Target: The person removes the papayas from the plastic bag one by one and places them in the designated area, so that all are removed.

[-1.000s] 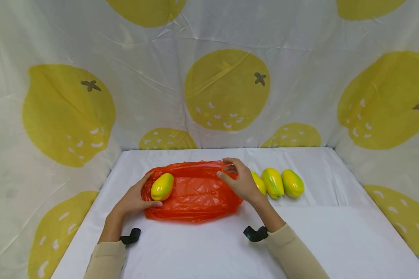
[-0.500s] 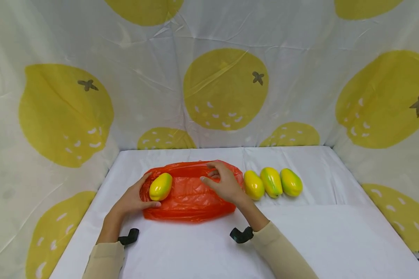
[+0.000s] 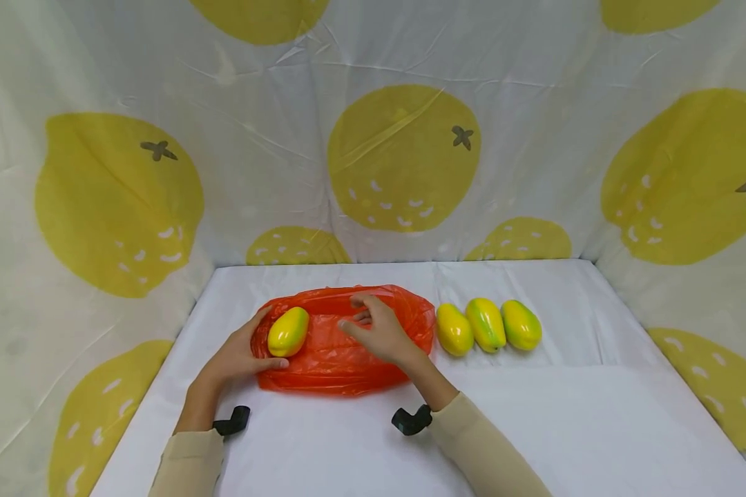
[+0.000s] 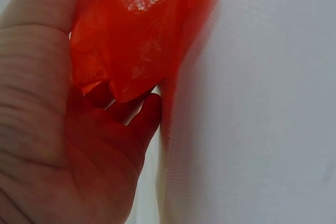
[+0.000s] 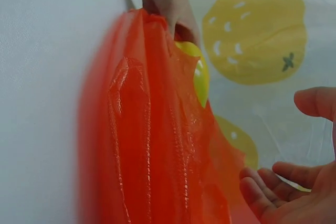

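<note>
An orange-red plastic bag [image 3: 326, 348] lies spread on the white cloth, its mouth facing up. One yellow-green papaya [image 3: 289, 332] rests at the bag's left end. My left hand [image 3: 235, 355] holds that end, thumb on the near side and fingers bent round the far side; in the left wrist view the bag's crumpled plastic [image 4: 136, 35] sits between thumb and fingers. Over the middle of the bag is my right hand [image 3: 382, 336], with nothing in it. Its thumb and fingers are spread apart and loosely bent, pointing toward the papaya, as the right wrist view of the hand [image 5: 299, 187] also shows.
Three more papayas stand in a row right of the bag: a left one [image 3: 454, 330], a middle one [image 3: 485, 325] and a right one [image 3: 521, 325]. A lemon-print curtain [image 3: 404, 159] encloses the table [image 3: 534, 414] at the back and both sides.
My right hand has moved left from the bag's right end to over its middle, uncovering the leftmost papaya of the row. The left hand and the papaya in the bag have stayed put.
</note>
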Demonstrator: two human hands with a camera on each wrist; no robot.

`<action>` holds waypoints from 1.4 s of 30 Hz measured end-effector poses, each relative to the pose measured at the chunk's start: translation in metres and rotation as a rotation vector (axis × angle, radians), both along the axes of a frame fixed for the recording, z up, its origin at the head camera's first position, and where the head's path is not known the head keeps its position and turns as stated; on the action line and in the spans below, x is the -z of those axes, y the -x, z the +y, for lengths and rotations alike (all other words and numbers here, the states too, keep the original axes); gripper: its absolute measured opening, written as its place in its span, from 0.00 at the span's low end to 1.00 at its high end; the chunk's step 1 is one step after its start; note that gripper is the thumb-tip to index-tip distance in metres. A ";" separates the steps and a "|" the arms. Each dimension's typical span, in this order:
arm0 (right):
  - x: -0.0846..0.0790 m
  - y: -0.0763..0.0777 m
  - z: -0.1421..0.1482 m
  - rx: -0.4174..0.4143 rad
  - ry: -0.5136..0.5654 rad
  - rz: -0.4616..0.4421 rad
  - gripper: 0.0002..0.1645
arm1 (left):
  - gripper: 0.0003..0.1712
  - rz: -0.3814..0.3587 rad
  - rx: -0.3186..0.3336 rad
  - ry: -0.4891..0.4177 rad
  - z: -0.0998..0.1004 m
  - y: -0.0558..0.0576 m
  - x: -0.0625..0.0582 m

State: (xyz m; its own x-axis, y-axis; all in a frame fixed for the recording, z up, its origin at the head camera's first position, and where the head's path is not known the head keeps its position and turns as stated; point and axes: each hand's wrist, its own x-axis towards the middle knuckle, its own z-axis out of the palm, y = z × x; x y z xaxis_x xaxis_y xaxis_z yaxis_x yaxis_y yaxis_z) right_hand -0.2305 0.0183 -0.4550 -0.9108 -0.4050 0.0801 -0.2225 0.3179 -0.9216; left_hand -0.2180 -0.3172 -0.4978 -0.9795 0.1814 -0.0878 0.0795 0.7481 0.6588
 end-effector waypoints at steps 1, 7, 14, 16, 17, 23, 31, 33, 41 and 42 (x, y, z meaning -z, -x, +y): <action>0.000 0.000 -0.002 -0.001 -0.004 -0.002 0.43 | 0.73 0.002 -0.001 0.000 0.000 0.001 -0.001; 0.005 0.001 -0.012 0.007 -0.028 -0.044 0.44 | 0.73 -0.006 0.005 -0.003 0.001 0.000 -0.002; 0.008 0.003 -0.023 0.017 -0.044 -0.058 0.42 | 0.73 0.012 0.008 0.012 0.001 0.001 -0.005; 0.010 0.004 -0.026 0.017 -0.054 -0.060 0.42 | 0.73 0.020 0.008 0.014 0.001 0.002 -0.006; 0.011 0.004 -0.028 0.019 -0.057 -0.061 0.43 | 0.73 0.022 0.008 0.016 0.001 0.003 -0.006; 0.015 0.007 -0.035 0.041 -0.089 -0.067 0.42 | 0.73 0.016 0.005 0.013 0.001 0.003 -0.006; 0.022 0.005 -0.051 0.063 -0.134 -0.108 0.41 | 0.73 -0.002 -0.001 0.019 0.000 -0.001 -0.001; 0.023 0.005 -0.055 0.054 -0.133 -0.098 0.42 | 0.74 -0.003 -0.003 0.030 0.000 -0.001 -0.001; 0.025 0.005 -0.064 0.056 -0.108 -0.126 0.39 | 0.73 0.015 0.023 0.015 0.001 0.000 -0.001; 0.025 0.004 -0.064 0.061 -0.105 -0.135 0.39 | 0.73 0.019 0.028 0.011 0.001 0.001 -0.001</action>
